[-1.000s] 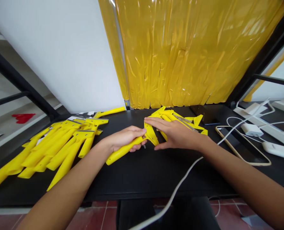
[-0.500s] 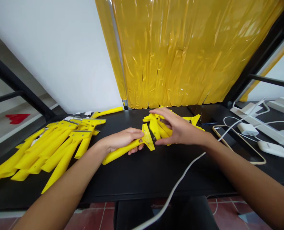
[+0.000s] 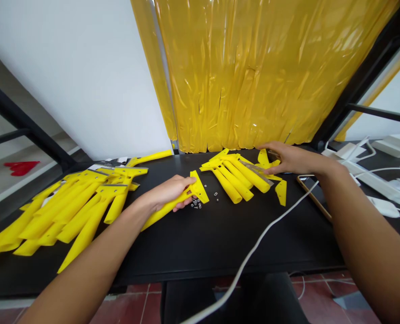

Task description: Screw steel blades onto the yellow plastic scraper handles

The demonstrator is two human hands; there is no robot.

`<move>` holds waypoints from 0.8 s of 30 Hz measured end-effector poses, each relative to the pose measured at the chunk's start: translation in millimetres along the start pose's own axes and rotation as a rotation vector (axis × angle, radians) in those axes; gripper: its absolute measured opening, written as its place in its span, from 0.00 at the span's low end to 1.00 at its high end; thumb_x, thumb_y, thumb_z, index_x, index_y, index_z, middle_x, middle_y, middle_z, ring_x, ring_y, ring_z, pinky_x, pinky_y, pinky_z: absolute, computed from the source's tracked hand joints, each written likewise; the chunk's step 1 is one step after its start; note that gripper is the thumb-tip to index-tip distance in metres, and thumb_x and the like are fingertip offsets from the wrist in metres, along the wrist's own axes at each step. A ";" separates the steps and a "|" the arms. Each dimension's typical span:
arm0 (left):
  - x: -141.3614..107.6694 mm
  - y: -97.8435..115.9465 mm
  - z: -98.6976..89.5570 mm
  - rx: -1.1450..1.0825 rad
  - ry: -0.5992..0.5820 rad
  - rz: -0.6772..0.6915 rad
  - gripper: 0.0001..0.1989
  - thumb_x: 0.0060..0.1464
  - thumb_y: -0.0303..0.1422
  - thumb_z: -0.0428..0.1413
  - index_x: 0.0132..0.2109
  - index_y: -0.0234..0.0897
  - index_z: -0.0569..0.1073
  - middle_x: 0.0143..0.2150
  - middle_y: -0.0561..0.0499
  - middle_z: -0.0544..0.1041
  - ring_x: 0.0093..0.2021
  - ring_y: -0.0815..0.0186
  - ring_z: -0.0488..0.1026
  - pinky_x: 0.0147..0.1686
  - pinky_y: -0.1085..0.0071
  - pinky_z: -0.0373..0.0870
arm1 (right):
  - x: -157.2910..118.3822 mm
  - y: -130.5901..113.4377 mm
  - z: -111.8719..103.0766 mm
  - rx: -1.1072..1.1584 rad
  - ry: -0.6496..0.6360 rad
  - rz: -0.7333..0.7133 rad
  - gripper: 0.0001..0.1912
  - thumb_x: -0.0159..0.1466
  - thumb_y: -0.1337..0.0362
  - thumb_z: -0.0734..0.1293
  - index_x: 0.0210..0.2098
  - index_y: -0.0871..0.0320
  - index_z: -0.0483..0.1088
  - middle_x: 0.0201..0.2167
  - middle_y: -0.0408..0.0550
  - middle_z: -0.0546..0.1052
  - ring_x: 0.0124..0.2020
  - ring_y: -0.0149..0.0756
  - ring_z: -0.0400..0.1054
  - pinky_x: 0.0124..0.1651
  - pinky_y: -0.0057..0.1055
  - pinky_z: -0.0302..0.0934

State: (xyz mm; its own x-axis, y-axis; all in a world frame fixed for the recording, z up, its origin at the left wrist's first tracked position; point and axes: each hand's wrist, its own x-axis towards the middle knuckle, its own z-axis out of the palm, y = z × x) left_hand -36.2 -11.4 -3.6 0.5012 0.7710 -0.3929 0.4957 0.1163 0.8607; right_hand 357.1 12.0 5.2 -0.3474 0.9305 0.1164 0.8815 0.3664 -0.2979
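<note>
My left hand (image 3: 171, 191) is closed around the neck of a yellow scraper handle (image 3: 162, 215), its flat head pointing away to the right. Small metal nuts and screws (image 3: 196, 204) lie on the black table just under that head. Over to the right, my right hand (image 3: 292, 158) reaches with fingers and thumb apart over loose yellow cover plates (image 3: 281, 193) and a grey metal blade (image 3: 253, 168). Its fingertips partly hide these pieces. Between the hands, several yellow scraper handles (image 3: 228, 184) lie side by side.
A pile of yellow scrapers with blades (image 3: 81, 193) covers the table's left side. A white cable (image 3: 253, 252) crosses the front right. A phone (image 3: 316, 198), white chargers (image 3: 384, 207) and boxes sit at right. A yellow plastic strip curtain (image 3: 253, 81) hangs behind.
My right hand has moved right and away, off the yellow handles to the loose plates, uncovering the handles. My left hand has shifted slightly left with the scraper handle, and more small nuts show.
</note>
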 end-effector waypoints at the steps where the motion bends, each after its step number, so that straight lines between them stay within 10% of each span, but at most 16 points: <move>1: -0.8 0.7 -0.1 -0.009 0.008 0.004 0.23 0.60 0.49 0.48 0.25 0.36 0.68 0.19 0.52 0.67 0.15 0.71 0.61 0.15 0.73 0.57 | -0.1 3.8 1.4 0.013 -0.023 0.009 0.45 0.54 0.42 0.72 0.65 0.54 0.61 0.63 0.56 0.67 0.61 0.57 0.64 0.62 0.50 0.60; 10: -3.9 2.0 -0.5 0.086 -0.109 -0.018 0.18 0.55 0.43 0.58 0.25 0.36 0.65 0.20 0.55 0.63 0.17 0.74 0.59 0.18 0.75 0.55 | 0.6 23.9 11.5 0.049 -0.178 0.091 0.46 0.51 0.42 0.73 0.65 0.52 0.63 0.66 0.54 0.65 0.65 0.58 0.60 0.65 0.50 0.58; 24: 1.0 -3.1 -8.2 0.037 0.026 0.021 0.28 0.64 0.45 0.38 0.28 0.34 0.73 0.18 0.50 0.66 0.14 0.69 0.60 0.14 0.72 0.57 | 3.7 2.0 8.0 0.063 -0.124 0.082 0.38 0.59 0.39 0.65 0.62 0.55 0.67 0.63 0.56 0.70 0.61 0.55 0.65 0.63 0.49 0.60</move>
State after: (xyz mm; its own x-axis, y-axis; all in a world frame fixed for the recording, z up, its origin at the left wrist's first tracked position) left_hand -43.0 -5.9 -4.0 0.4935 0.7889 -0.3661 0.5114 0.0773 0.8559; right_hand 355.0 16.2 -2.6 -0.3154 0.9486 -0.0271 0.8881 0.2850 -0.3606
